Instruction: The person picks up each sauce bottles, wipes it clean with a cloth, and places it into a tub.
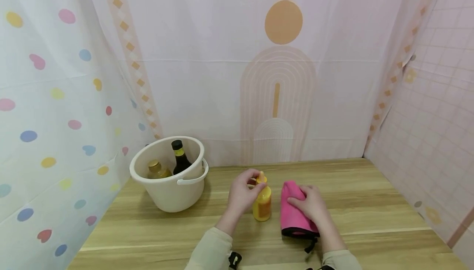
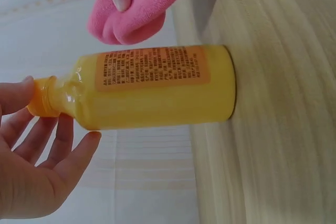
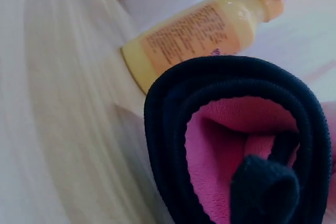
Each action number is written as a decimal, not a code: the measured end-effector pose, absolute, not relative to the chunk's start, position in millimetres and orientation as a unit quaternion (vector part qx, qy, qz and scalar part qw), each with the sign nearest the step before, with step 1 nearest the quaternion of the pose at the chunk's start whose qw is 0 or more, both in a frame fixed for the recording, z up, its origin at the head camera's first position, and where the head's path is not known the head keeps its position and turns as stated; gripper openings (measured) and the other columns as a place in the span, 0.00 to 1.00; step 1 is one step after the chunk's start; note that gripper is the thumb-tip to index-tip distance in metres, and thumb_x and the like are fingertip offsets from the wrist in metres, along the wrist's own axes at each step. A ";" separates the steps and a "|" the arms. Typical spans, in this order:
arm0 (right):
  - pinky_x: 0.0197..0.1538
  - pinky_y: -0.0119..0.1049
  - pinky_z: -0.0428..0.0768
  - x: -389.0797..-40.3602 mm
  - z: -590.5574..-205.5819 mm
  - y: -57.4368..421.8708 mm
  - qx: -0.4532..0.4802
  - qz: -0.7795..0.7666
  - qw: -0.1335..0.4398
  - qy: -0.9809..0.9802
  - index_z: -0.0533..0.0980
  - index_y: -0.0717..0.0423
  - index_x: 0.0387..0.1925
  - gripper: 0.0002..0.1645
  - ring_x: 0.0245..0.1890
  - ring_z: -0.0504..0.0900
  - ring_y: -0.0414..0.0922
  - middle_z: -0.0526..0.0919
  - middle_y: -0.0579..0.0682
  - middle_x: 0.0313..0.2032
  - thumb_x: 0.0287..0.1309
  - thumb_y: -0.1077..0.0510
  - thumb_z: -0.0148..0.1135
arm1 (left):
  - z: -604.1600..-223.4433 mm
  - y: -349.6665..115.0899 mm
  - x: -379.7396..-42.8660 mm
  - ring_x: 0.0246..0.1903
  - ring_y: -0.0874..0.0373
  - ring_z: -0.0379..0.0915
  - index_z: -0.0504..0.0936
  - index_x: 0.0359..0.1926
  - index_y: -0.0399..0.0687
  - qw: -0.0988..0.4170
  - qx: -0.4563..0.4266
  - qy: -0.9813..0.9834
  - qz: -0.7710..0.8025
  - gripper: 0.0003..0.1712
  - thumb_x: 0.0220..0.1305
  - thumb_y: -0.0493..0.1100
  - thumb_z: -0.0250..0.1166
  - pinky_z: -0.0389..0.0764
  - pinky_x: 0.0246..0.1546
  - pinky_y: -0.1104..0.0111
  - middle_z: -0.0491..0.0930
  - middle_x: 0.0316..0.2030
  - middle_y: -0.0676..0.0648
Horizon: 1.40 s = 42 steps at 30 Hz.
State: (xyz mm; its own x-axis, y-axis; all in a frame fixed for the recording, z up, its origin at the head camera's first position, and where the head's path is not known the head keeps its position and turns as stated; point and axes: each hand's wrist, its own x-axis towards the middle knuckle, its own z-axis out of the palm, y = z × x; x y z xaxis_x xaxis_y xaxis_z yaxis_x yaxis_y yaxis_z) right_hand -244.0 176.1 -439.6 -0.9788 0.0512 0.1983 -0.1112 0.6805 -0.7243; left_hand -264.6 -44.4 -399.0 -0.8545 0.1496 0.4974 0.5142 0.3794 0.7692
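Note:
A yellow bottle [image 1: 262,206] with an orange cap and a printed label stands upright on the wooden table. My left hand [image 1: 245,191] pinches its cap [image 2: 43,98] between thumb and fingers. To the right of the bottle, my right hand [image 1: 312,205] grips a rolled pink cloth [image 1: 292,210] with black edging and a black loop. The right wrist view looks into the roll's hollow end, where the black trim [image 3: 226,69] circles the pink lining. Part of the right hand is hidden behind the cloth in that view.
A white bucket [image 1: 174,196] with a handle stands at the back left of the table [image 1: 355,196]. Inside it are a dark bottle [image 1: 181,161] with a black cap and a gold-capped bottle [image 1: 159,171]. Patterned curtains [image 1: 207,97] enclose the table's back and sides.

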 end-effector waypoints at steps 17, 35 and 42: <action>0.51 0.57 0.76 -237.3 -421.0 179.1 -0.004 0.430 0.110 -0.896 0.77 0.65 0.57 0.33 0.51 0.75 0.59 0.74 0.66 0.55 0.58 0.47 0.71 | -387.5 -49.7 -267.0 0.46 0.46 0.78 0.78 0.46 0.39 0.075 -0.255 -0.833 -0.485 0.11 0.65 0.26 0.61 0.81 0.48 0.56 0.81 0.43 0.43; 0.49 0.53 0.78 -230.6 -400.3 158.6 0.028 0.465 0.178 -0.867 0.79 0.59 0.56 0.29 0.49 0.76 0.57 0.74 0.62 0.55 0.56 0.50 0.74 | -389.1 -54.8 -269.2 0.46 0.48 0.80 0.81 0.50 0.42 0.083 -0.234 -0.807 -0.536 0.15 0.63 0.40 0.70 0.80 0.48 0.53 0.82 0.47 0.44; 0.44 0.49 0.79 -234.6 -401.4 142.1 0.046 0.474 0.176 -0.861 0.80 0.57 0.56 0.29 0.46 0.76 0.54 0.74 0.60 0.53 0.56 0.49 0.73 | -391.2 -54.3 -268.0 0.43 0.48 0.81 0.84 0.45 0.43 0.109 -0.221 -0.811 -0.531 0.12 0.61 0.40 0.72 0.82 0.43 0.59 0.83 0.42 0.46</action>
State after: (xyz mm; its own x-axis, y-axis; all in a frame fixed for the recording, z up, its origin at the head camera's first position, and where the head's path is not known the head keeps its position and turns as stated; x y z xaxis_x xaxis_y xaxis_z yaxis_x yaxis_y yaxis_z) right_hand -234.6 142.1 -401.4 -0.9336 0.0872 0.3475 -0.2470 0.5459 -0.8006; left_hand -268.0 -54.3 -391.2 -0.8784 0.2437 0.4111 0.4742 0.3389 0.8125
